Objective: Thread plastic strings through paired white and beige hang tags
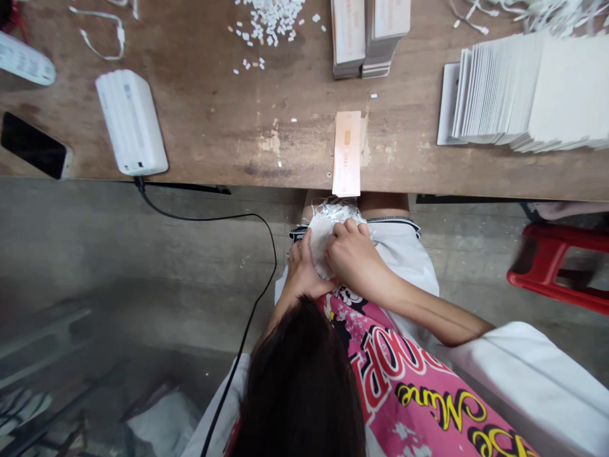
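Observation:
A bundle of thin white cards [321, 236] rests in my lap, with loose clear or white strings [335, 208] bunched at its far end. My left hand [301, 270] wraps round the bundle's left side, thumb along its edge. Curled over the right side of the bundle, my right hand [353, 254] has its fingers closed, and whatever is between the fingertips is hidden. Just beyond my hands, a small stack of orange-pink printed cards [347, 152] lies at the table's front edge, slightly overhanging it.
On the wooden table [214, 120] are stacked printed cards [349, 35], a long row of white cards [499, 92], scattered small white pieces [273, 19], a white power bank [132, 124] and a phone [35, 146]. A black cable [266, 222] hangs down; a red stool [547, 260] stands right.

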Motion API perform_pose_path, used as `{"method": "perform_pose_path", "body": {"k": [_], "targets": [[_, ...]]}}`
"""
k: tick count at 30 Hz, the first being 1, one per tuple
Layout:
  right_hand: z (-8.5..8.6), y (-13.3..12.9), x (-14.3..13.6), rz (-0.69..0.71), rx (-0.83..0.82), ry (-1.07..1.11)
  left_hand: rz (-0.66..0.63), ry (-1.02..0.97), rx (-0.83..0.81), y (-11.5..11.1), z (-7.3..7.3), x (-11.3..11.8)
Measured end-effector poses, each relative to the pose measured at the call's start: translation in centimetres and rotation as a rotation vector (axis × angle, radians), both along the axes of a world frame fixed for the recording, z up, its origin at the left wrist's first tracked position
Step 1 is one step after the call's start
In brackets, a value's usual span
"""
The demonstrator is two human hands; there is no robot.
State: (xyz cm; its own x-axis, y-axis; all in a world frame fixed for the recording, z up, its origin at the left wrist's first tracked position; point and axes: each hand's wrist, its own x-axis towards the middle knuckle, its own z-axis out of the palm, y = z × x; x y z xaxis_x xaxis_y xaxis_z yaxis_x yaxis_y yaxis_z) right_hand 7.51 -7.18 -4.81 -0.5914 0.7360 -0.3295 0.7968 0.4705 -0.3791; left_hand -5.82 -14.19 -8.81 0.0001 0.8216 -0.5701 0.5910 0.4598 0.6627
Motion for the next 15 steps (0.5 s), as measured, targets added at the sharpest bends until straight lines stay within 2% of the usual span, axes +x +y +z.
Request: {"method": "perform_pose_path", "body": {"k": [3, 6, 8, 10, 12, 13, 15], "targets": [[0.1, -0.3, -0.2, 0.036, -0.028, 0.007, -0.011, -0.015, -0.004, -0.2, -0.3, 0.0], [0.6, -0.1, 0.6, 0.002, 0.032, 0.1, 0.005, -0.039, -0.04, 0.1, -0.2, -0.4], [1.3, 0.3, 2.2, -0.11, 0.067, 0.258, 0.039, -0.149, -0.072, 0.5, 0.1, -1.2], [2.1, 0.7, 4.3, -0.288, 0.017, 0.429, 0.084, -0.361, -0.118, 0.7, 0.5, -2.5], [2.6, 0.8, 6.5, -0.421, -0.19, 0.526, 0.152, -0.597, -0.172, 0.7, 0.8, -4.1], [2.6, 0.7, 7.3, -0.433, -0.334, 0.545, 0.201, -0.693, -0.205, 0.5, 1.0, -4.8], [2.0, 0.0, 8.5, -0.364, -0.61, 0.547, 0.309, -0.823, -0.285, -0.1, 1.1, -5.9]]}}
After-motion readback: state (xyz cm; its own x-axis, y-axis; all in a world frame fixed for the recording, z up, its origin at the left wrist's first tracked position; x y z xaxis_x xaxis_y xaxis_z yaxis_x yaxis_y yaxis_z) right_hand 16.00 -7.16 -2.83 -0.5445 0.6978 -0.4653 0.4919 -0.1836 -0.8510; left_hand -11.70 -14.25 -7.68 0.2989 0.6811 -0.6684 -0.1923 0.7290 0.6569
